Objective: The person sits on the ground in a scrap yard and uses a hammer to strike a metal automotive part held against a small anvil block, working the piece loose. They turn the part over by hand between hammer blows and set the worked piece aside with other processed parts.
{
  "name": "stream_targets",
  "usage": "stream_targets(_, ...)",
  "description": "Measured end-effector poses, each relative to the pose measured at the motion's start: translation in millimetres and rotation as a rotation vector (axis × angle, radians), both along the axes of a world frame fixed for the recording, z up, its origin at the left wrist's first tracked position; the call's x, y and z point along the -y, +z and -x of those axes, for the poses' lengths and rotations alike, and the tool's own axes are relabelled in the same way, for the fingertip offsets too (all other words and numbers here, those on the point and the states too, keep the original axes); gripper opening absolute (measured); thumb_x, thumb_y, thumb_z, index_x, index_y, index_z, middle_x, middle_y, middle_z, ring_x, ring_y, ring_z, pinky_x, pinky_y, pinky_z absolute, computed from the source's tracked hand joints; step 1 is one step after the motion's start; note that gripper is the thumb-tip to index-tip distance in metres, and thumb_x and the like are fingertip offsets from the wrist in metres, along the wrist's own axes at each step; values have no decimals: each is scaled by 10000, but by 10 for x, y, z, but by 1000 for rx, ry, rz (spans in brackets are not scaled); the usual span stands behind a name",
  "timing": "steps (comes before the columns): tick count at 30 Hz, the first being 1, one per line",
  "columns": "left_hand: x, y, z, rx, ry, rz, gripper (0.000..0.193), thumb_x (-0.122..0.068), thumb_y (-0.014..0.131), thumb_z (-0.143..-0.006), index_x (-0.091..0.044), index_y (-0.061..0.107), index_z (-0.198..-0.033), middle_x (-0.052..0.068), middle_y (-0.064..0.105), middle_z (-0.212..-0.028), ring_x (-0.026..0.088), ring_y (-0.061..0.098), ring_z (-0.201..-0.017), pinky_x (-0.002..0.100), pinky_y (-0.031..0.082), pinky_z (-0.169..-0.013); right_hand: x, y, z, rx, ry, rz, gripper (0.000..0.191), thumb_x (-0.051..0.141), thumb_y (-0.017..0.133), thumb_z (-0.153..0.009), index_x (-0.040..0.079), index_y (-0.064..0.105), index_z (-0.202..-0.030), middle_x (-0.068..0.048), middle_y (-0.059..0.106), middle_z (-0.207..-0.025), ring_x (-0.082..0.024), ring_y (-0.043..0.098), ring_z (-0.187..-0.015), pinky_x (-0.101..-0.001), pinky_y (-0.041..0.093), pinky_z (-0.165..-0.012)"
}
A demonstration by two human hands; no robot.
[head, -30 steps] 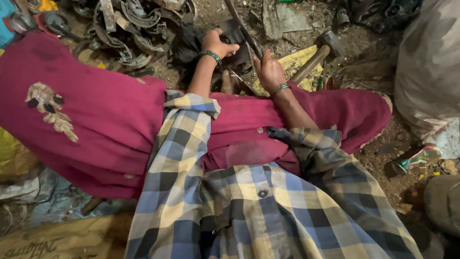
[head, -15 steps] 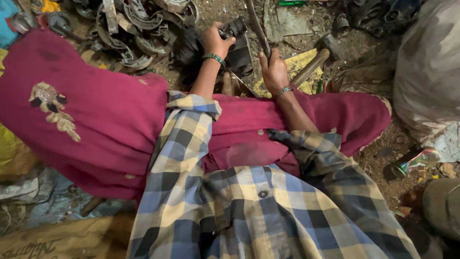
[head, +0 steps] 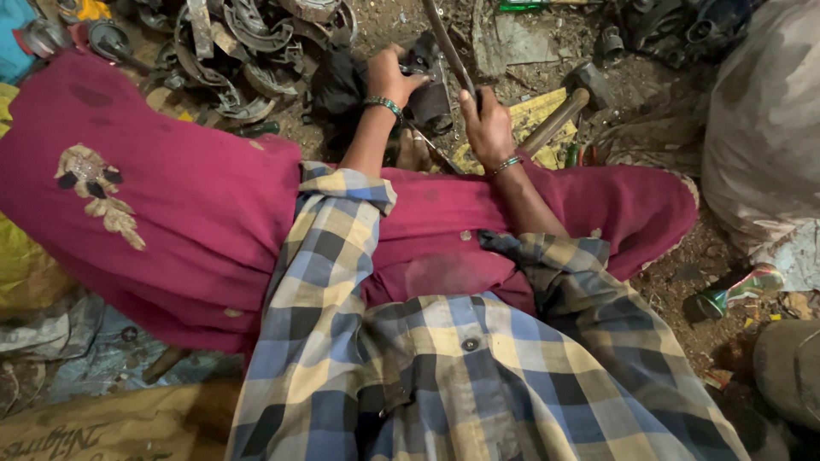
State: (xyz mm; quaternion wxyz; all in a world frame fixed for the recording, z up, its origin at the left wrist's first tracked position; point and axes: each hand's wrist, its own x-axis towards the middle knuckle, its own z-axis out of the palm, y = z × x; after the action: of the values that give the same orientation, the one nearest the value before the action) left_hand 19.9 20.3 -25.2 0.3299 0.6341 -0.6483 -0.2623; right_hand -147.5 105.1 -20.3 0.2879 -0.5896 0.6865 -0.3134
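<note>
Blue-cream-black checked shirt (head: 461, 367), magenta cloth (head: 196, 213) (beige embroidered patch), green bangles (head: 384, 104), yellow sheet (head: 534, 115).

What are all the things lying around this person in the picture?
metal rod: one, grey, upright in the right hand
dark part: one, black, under the left hand
hammer: one, wooden handle, on the ground right of the hands
scrap metal pile: many pieces, grey, top left
sack: one, grey-white, right edge
crushed can: one, green, lower right
left hand: green bangle, on the dark part
right hand: green bangle, gripping the rod
</note>
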Motion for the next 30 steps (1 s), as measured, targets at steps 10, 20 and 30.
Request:
stream_targets(10, -12, -59, -38, 363, -109, 12, 121, -151, 718, -886, -57, 763, -827, 242, 717, -888, 412, 716, -836, 502, 584, -699, 12, 145, 268, 1221, 221, -205, 664, -39, 575, -940, 31, 358, -1564, -78, 596, -1092, -130, 602, -712, -266, 495, -506)
stream_targets(20, -83, -53, 49, 387, -191, 161, 162, -199, 717, -879, -47, 771, -856, 228, 728, -900, 402, 734, -823, 494, 587, -709, -122, 52, 36, -184, 234, 498, 879, -44, 696, -926, 92, 232, -1660, -141, 647, -1024, -238, 653, -857, -373, 567, -710)
stream_targets(30, -52, -53, 36, 387, -190, 48, 145, -132, 650, -930, -29, 741, -885, 250, 710, -925, 416, 728, -849, 506, 591, -706, -88, -19, 72, -542, 283, 149, 834, -16, 592, -940, 52, 173, -1658, -242, 694, -900, -356, 639, -643, -482, 511, -539)
